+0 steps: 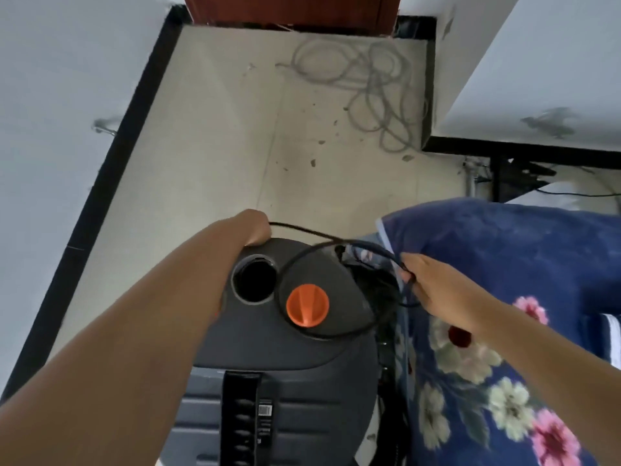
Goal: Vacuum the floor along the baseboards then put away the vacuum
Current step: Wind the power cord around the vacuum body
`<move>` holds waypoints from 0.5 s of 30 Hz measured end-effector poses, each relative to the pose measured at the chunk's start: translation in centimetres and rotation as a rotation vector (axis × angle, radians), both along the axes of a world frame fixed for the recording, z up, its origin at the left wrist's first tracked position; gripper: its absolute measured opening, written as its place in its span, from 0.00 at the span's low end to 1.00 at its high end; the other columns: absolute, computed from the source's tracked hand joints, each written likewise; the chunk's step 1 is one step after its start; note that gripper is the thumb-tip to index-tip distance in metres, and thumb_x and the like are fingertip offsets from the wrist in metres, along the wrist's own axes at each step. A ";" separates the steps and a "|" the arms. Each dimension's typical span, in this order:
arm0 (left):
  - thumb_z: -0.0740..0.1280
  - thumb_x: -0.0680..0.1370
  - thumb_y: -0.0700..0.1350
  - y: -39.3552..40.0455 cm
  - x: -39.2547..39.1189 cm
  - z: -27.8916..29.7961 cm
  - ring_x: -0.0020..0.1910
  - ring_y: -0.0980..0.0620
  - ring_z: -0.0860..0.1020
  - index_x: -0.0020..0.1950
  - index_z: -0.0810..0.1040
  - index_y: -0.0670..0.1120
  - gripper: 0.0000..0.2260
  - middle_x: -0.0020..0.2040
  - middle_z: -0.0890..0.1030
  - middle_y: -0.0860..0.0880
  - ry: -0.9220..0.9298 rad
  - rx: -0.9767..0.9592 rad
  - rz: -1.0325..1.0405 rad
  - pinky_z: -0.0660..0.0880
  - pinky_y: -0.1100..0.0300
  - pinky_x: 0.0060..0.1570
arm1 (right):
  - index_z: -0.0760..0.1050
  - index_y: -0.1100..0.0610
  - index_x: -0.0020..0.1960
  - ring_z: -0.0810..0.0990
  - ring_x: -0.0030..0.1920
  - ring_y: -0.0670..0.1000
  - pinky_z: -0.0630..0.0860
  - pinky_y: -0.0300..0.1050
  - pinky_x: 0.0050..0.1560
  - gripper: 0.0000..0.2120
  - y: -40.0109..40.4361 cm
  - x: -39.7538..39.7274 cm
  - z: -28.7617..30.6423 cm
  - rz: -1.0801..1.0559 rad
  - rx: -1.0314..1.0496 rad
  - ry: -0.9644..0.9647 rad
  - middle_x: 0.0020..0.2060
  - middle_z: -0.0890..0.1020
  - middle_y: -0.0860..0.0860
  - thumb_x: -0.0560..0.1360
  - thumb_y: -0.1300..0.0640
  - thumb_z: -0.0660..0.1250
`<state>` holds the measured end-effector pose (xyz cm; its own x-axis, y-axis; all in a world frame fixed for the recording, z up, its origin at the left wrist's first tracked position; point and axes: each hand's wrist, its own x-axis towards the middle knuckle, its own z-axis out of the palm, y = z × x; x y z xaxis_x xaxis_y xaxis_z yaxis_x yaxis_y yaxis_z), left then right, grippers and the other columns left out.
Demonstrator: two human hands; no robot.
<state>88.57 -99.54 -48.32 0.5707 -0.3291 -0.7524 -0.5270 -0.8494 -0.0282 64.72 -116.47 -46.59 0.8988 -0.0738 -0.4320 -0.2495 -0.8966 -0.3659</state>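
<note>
Right hand (437,290) pinched the limp black cord (302,245); left hand (255,228) apparently gripped the vacuum (268,344) rim (bulky, rigid).

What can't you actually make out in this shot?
- Left hand: its fingers curl over the vacuum's far edge, out of sight.
- Black cord: its far end is hidden behind the vacuum.
- Barcode label: too small to read.
- Vacuum base: cut off by the bottom edge.
</note>
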 end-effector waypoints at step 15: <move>0.56 0.81 0.46 3.7 -6.1 5.5 0.59 0.42 0.73 0.60 0.77 0.42 0.14 0.59 0.78 0.42 -0.107 -0.399 -0.231 0.69 0.53 0.55 | 0.73 0.63 0.44 0.81 0.54 0.63 0.73 0.54 0.55 0.04 8.2 -10.5 -0.8 0.063 0.022 -0.243 0.43 0.82 0.60 0.75 0.63 0.61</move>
<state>82.49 -95.88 -42.80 0.5159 -0.7081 -0.4822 -0.7156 -0.6656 0.2119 54.20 -108.27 -47.41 0.9791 -0.0077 -0.2032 -0.0959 -0.8986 -0.4281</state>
